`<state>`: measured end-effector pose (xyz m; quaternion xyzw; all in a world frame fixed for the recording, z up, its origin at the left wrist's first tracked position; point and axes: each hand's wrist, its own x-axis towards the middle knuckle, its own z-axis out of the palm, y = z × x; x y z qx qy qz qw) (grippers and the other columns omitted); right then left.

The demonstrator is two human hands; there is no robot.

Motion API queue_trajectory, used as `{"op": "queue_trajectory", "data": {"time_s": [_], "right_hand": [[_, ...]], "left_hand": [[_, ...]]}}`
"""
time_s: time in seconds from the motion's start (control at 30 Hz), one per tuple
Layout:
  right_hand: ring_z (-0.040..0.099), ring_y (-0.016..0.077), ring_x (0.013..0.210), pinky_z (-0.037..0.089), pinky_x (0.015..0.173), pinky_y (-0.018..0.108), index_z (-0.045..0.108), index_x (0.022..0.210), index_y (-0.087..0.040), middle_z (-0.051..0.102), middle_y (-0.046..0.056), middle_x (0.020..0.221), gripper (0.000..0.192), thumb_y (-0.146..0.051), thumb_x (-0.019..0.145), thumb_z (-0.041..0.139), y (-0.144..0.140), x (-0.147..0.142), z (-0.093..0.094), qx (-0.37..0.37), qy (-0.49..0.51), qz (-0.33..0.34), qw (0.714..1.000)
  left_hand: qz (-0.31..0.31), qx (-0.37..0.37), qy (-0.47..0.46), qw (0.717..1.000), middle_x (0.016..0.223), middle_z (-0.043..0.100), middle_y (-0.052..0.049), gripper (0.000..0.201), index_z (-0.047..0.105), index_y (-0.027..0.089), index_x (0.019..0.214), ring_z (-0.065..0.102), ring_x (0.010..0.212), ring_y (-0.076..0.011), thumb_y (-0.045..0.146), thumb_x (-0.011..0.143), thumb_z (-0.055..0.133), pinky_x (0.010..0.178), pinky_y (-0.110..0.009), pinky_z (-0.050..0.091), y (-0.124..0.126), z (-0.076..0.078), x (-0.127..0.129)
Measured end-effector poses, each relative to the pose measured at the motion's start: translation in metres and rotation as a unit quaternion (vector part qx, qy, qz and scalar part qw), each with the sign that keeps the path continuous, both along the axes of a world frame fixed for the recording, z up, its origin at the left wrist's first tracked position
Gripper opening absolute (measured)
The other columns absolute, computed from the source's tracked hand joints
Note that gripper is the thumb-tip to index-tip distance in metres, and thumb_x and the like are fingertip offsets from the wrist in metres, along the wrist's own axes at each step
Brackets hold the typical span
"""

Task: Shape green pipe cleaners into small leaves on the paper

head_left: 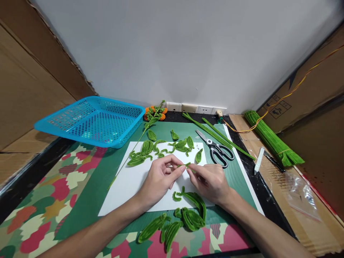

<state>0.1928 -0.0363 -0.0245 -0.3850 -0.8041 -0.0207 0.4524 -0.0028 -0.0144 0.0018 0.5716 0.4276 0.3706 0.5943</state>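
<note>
Green chenille stem was, as I saw it, pinched in the fingertips of the left hand and right hand, close together above white paper.

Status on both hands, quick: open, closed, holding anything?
Left hand: closed, pinching a small green pipe-cleaner piece.
Right hand: closed, pinching the same piece at its other side.

you get soft, even light, the plastic bag glinting at right, the far wall dimming rightward, edges stretched.
</note>
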Motion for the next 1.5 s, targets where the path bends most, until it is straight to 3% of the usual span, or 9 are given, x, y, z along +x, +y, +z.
{"op": "queue_trajectory", "data": {"time_s": [0.17, 0.37, 0.67, 0.83, 1.0, 1.23, 1.5], "right_hand": [[0.053, 0.0109, 0.045, 0.035, 0.053, 0.028, 0.070, 0.106, -0.014, 0.064, -0.004, 0.058, 0.009, -0.016, 0.103, 0.062, -0.001, 0.003, -0.003, 0.000, -0.032, 0.018, 0.999], [0.049, 0.0102, 0.046, 0.032, 0.052, 0.028, 0.071, 0.105, -0.016, 0.059, -0.005, 0.057, 0.013, -0.010, 0.100, 0.061, 0.002, 0.011, -0.001, 0.003, -0.059, 0.013, 0.998], [0.046, 0.0089, 0.045, 0.033, 0.050, 0.026, 0.071, 0.106, -0.015, 0.057, -0.007, 0.057, 0.014, -0.009, 0.097, 0.062, 0.004, 0.011, -0.002, -0.030, 0.000, 0.050, 0.998], [0.049, 0.0091, 0.046, 0.034, 0.050, 0.027, 0.072, 0.100, -0.017, 0.060, -0.006, 0.058, 0.014, -0.008, 0.098, 0.061, 0.006, 0.015, -0.001, 0.007, -0.043, 0.036, 0.998], [0.056, 0.0090, 0.049, 0.038, 0.052, 0.026, 0.073, 0.111, -0.016, 0.068, -0.003, 0.064, 0.018, -0.007, 0.100, 0.063, 0.008, 0.020, 0.001, 0.041, -0.057, 0.031, 0.997], [0.042, 0.0094, 0.046, 0.031, 0.049, 0.028, 0.074, 0.112, -0.015, 0.054, -0.007, 0.056, 0.016, -0.008, 0.100, 0.066, 0.008, 0.026, 0.003, 0.076, -0.081, 0.031, 0.993], [0.043, 0.0110, 0.047, 0.032, 0.050, 0.030, 0.075, 0.110, -0.014, 0.052, -0.006, 0.056, 0.018, -0.005, 0.098, 0.065, 0.010, 0.026, 0.004, 0.085, -0.082, 0.042, 0.992]], "left_hand": [[0.014, -0.010, -0.010, 1.000, 0.056, 0.049, 0.009, 0.028, 0.067, 0.015, 0.089, 0.043, 0.040, -0.0031, 0.039, 0.089, 0.080, 0.038, -0.014, 0.031, 0.000, 0.000, -0.001], [0.013, -0.046, -0.036, 0.998, 0.059, 0.050, 0.008, 0.029, 0.069, 0.014, 0.092, 0.042, 0.039, -0.0017, 0.040, 0.088, 0.081, 0.037, -0.013, 0.026, 0.003, 0.001, -0.003], [-0.002, -0.031, -0.020, 0.999, 0.055, 0.051, 0.007, 0.028, 0.076, 0.013, 0.094, 0.042, 0.040, -0.0034, 0.040, 0.088, 0.082, 0.037, -0.014, 0.029, 0.003, -0.002, -0.003], [0.001, -0.045, -0.018, 0.999, 0.054, 0.052, 0.006, 0.030, 0.076, 0.013, 0.093, 0.040, 0.040, -0.0030, 0.041, 0.087, 0.082, 0.037, -0.014, 0.029, 0.003, 0.002, -0.003], [0.005, -0.070, -0.021, 0.997, 0.055, 0.054, 0.006, 0.032, 0.076, 0.013, 0.093, 0.041, 0.040, -0.0034, 0.043, 0.085, 0.083, 0.037, -0.014, 0.027, 0.003, 0.005, -0.004], [-0.011, -0.083, -0.029, 0.996, 0.058, 0.057, 0.005, 0.031, 0.075, 0.014, 0.094, 0.044, 0.042, -0.0039, 0.042, 0.086, 0.083, 0.038, -0.014, 0.030, 0.003, 0.002, -0.007], [-0.023, -0.076, -0.035, 0.996, 0.052, 0.054, 0.006, 0.032, 0.075, 0.014, 0.097, 0.044, 0.040, -0.0043, 0.042, 0.087, 0.083, 0.037, -0.014, 0.030, 0.002, -0.002, -0.009]]}}
